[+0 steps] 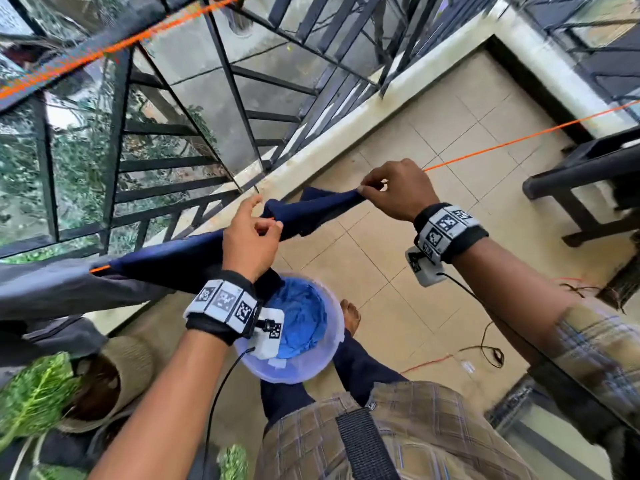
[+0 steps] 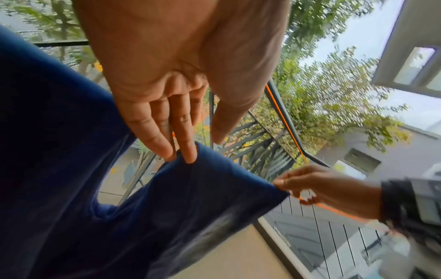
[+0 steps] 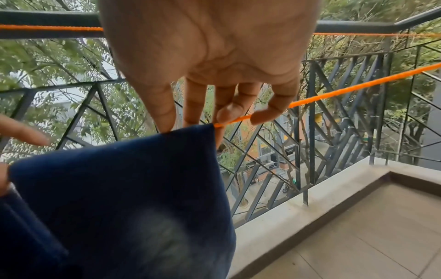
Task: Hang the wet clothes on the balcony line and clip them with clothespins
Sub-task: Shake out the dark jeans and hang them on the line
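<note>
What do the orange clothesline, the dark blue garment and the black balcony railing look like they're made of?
Orange clothesline: probably twisted synthetic cord, since the strands look bright and slightly fuzzy.
Dark blue garment: soft matte cloth, likely cotton knit, draping in folds.
Black balcony railing: painted metal, with thin straight welded-looking bars.

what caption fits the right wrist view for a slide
Right hand pinching the corner of a navy garment at the orange clothesline, balcony railing behind.

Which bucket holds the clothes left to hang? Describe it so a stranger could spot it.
Find the tiled balcony floor inside the black railing. Right below the left hand stands a translucent bucket, the only round container with bright blue cloth inside.
</note>
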A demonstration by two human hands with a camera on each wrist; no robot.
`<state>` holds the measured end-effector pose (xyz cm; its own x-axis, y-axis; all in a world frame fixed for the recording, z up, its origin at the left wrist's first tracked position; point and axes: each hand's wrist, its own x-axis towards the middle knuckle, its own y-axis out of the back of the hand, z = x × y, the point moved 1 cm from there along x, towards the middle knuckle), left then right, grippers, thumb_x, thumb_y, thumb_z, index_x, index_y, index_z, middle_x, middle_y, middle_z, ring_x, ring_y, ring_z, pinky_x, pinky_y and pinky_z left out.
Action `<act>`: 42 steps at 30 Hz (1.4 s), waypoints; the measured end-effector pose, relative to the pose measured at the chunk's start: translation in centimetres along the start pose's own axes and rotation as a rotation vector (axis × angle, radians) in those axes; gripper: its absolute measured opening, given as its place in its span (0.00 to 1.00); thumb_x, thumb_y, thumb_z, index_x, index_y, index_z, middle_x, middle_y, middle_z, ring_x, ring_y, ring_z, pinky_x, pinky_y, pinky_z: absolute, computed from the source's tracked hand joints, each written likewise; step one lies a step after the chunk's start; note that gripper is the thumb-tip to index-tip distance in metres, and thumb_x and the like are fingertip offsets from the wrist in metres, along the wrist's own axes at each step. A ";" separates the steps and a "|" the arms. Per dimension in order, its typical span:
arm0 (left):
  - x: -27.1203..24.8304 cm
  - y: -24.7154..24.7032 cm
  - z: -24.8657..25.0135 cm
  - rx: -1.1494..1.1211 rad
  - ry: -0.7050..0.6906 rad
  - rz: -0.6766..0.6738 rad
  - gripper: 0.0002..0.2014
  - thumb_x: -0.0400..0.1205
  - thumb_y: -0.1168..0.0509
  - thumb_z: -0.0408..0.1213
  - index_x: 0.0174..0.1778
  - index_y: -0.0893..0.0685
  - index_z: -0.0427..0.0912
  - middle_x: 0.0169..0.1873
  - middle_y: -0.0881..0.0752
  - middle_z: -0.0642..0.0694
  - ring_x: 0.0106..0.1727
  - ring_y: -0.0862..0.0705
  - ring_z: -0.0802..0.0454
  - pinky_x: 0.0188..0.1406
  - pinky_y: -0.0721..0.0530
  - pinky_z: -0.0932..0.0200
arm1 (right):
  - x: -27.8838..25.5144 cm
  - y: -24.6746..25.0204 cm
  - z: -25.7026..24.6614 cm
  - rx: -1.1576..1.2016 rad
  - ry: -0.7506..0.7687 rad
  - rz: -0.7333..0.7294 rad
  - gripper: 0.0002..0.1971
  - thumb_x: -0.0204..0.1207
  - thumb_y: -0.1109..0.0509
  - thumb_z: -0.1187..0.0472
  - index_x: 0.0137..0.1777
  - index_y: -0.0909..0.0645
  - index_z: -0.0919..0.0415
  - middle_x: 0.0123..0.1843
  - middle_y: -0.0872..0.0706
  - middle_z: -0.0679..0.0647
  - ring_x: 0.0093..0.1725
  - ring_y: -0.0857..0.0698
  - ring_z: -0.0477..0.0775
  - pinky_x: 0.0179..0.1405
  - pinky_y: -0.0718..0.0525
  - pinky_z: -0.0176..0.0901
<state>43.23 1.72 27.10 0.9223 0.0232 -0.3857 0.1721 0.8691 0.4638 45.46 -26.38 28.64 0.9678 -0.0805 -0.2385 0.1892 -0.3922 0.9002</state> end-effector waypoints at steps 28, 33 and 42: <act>-3.1 4.7 0.5 0.404 -0.094 0.176 0.09 0.81 0.33 0.47 0.53 0.10 0.54 0.47 0.08 0.44 0.54 0.13 0.37 0.53 0.18 0.50 | -3.1 -1.7 -7.5 -0.009 0.151 0.026 0.10 0.73 0.33 0.48 0.47 0.14 0.50 0.48 0.17 0.50 0.53 0.17 0.61 0.43 0.19 0.49; -6.0 11.9 -7.0 0.150 0.016 0.308 0.06 0.79 0.33 0.48 0.48 0.14 0.52 0.32 0.12 0.49 0.35 0.11 0.49 0.47 0.11 0.45 | -4.5 -4.2 -14.2 -0.030 0.264 -0.061 0.13 0.76 0.35 0.44 0.45 0.14 0.51 0.44 0.11 0.50 0.48 0.14 0.61 0.37 0.23 0.46; -5.7 15.4 -12.4 -0.075 0.254 0.195 0.24 0.81 0.29 0.28 0.73 0.28 0.35 0.61 0.17 0.41 0.44 0.13 0.52 0.39 0.18 0.76 | -5.2 -11.2 -17.8 0.386 -0.058 -0.376 0.25 0.74 0.30 0.36 0.65 0.17 0.48 0.43 0.12 0.44 0.50 0.11 0.54 0.54 0.14 0.53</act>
<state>36.27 21.10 26.52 0.8182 0.3068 -0.4862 -0.0337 0.8699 0.4921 41.22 -5.21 26.29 0.8323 0.0846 -0.5478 0.4357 -0.7109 0.5521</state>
